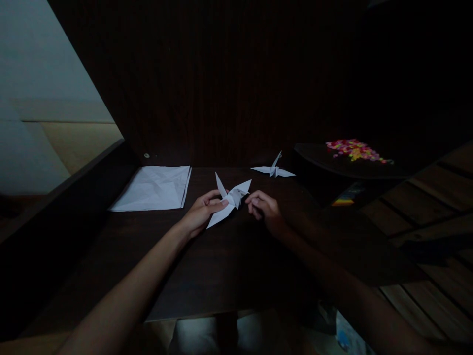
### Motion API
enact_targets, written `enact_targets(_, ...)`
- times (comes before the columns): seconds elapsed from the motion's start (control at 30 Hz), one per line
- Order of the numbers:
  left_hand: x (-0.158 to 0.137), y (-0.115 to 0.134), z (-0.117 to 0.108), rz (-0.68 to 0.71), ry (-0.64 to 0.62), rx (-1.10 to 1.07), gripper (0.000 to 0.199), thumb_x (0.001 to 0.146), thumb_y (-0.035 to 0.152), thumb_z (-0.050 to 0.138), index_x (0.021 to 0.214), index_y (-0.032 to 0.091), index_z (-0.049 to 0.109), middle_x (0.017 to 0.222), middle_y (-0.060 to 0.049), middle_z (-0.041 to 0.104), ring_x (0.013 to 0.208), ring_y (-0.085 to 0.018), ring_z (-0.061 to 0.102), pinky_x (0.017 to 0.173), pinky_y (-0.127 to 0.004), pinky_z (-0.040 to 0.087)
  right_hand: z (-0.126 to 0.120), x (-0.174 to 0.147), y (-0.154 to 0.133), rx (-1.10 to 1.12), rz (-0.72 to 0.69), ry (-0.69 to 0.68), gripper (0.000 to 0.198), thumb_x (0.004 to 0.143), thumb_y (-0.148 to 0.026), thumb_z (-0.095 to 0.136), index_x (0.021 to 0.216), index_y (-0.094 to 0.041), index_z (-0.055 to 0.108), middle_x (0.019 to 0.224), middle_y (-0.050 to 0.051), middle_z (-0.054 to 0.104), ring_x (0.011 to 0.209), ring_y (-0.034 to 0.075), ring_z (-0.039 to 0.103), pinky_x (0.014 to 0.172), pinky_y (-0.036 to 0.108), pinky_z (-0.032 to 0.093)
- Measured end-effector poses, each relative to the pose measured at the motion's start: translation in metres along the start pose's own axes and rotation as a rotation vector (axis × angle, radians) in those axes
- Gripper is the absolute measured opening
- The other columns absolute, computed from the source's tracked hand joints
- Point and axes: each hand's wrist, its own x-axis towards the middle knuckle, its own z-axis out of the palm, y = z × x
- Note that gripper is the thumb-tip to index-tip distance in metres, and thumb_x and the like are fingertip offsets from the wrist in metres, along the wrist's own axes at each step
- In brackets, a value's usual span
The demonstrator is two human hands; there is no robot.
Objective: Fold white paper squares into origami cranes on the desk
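A white origami crane [236, 196] with a pointed neck and spread wings is held over the dark desk. My left hand [203, 211] pinches its body between thumb and fingers. Just to the right, my right hand [263, 207] has its fingers curled close together near the crane's small folded tip; whether they grip that tip cannot be made out in the dim light. Farther back stands a second white paper crane [274, 171], apart from both hands. A stack of white paper sheets [153, 186] lies left of my left hand.
The dark desk top [207, 276] has a raised side board [70, 197] on the left and a tall back panel [229, 98]. On the right, a rounded shelf [318, 157] carries a pile of small colourful pieces [354, 149]. Wooden slats [424, 207] lie beyond it.
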Motion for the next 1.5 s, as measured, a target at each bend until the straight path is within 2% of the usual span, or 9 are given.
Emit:
enact_targets(0.17, -0.002, 0.004, 0.003, -0.057, 0.022, -0.026, 0.038, 0.070, 0.014, 0.074, 0.106, 0.014, 0.062, 0.072, -0.001, 0.067, 0.055, -0.010, 0.061, 0.052, -0.018, 0.046, 0.006, -0.009, 0.000, -0.445, -0.267, 0.001, 0.018, 0.079, -0.036, 0.061, 0.081, -0.018, 0.059, 0.062, -0.003, 0.052, 0.049, 0.008, 0.042, 0.048, 0.021, 0.035)
enact_targets(0.23, -0.002, 0.004, 0.003, -0.063, 0.016, -0.022, 0.036, 0.071, 0.013, 0.072, 0.105, 0.014, 0.062, 0.071, -0.001, 0.067, 0.054, -0.010, 0.061, 0.051, -0.018, 0.047, 0.007, -0.009, 0.002, -0.538, -0.369, 0.023, 0.017, 0.081, -0.035, 0.060, 0.082, -0.018, 0.060, 0.064, -0.002, 0.052, 0.049, 0.008, 0.041, 0.049, 0.022, 0.036)
enact_targets(0.33, -0.001, 0.002, 0.002, -0.070, 0.001, -0.011, 0.035, 0.071, 0.012, 0.071, 0.105, 0.013, 0.062, 0.072, -0.002, 0.067, 0.053, -0.010, 0.061, 0.049, -0.017, 0.047, 0.007, -0.008, 0.004, -0.588, -0.442, 0.096, 0.015, 0.082, -0.033, 0.060, 0.079, -0.018, 0.059, 0.062, -0.002, 0.051, 0.050, 0.008, 0.043, 0.050, 0.022, 0.037)
enact_targets(0.43, 0.000, 0.000, 0.001, -0.073, -0.002, -0.010, 0.036, 0.071, 0.012, 0.071, 0.106, 0.013, 0.062, 0.074, -0.003, 0.067, 0.053, -0.010, 0.061, 0.048, -0.018, 0.048, 0.006, -0.008, 0.004, -0.594, -0.471, 0.115, 0.014, 0.083, -0.031, 0.060, 0.079, -0.018, 0.059, 0.062, -0.002, 0.051, 0.050, 0.009, 0.043, 0.049, 0.022, 0.037)
enact_targets(0.6, 0.002, 0.002, -0.001, -0.040, -0.025, -0.075, 0.029, 0.074, 0.008, 0.067, 0.103, 0.011, 0.066, 0.079, -0.006, 0.068, 0.057, -0.010, 0.060, 0.052, -0.019, 0.051, 0.006, -0.011, 0.003, -0.612, -0.527, 0.049, 0.011, 0.085, -0.028, 0.056, 0.082, -0.018, 0.059, 0.063, -0.002, 0.051, 0.049, 0.008, 0.043, 0.049, 0.022, 0.036)
enact_targets(0.73, 0.001, 0.005, -0.003, -0.028, -0.031, -0.135, 0.027, 0.075, 0.005, 0.064, 0.101, 0.011, 0.068, 0.087, -0.007, 0.068, 0.061, -0.010, 0.060, 0.052, -0.018, 0.050, 0.006, -0.012, 0.003, -0.650, -0.563, 0.088, 0.012, 0.084, -0.029, 0.058, 0.077, -0.019, 0.059, 0.062, -0.002, 0.051, 0.051, 0.009, 0.044, 0.050, 0.023, 0.036)
enact_targets(0.93, -0.003, 0.006, -0.002, -0.038, -0.105, -0.136, 0.032, 0.075, 0.009, 0.067, 0.107, 0.013, 0.066, 0.092, -0.008, 0.069, 0.066, -0.011, 0.062, 0.055, -0.018, 0.050, 0.007, -0.015, -0.001, -0.680, -0.565, 0.099, 0.015, 0.085, -0.033, 0.058, 0.081, -0.019, 0.063, 0.063, -0.001, 0.054, 0.052, 0.009, 0.047, 0.051, 0.023, 0.037)
enact_targets(1.13, -0.004, 0.004, -0.002, -0.055, -0.157, -0.082, 0.038, 0.072, 0.013, 0.071, 0.110, 0.015, 0.065, 0.089, -0.007, 0.071, 0.061, -0.010, 0.062, 0.055, -0.018, 0.048, 0.008, -0.018, -0.005, -0.749, -0.536, 0.090, 0.020, 0.088, -0.034, 0.053, 0.083, -0.019, 0.066, 0.063, 0.000, 0.058, 0.051, 0.009, 0.047, 0.053, 0.023, 0.037)
enact_targets(1.5, -0.004, 0.001, -0.003, -0.020, -0.216, -0.059, 0.053, 0.066, 0.016, 0.077, 0.117, 0.017, 0.062, 0.086, -0.006, 0.073, 0.072, -0.015, 0.067, 0.065, -0.020, 0.047, 0.010, -0.020, -0.005, -0.763, -0.599, 0.088, 0.021, 0.089, -0.030, 0.050, 0.080, -0.018, 0.065, 0.060, -0.001, 0.056, 0.050, 0.009, 0.049, 0.054, 0.023, 0.036)
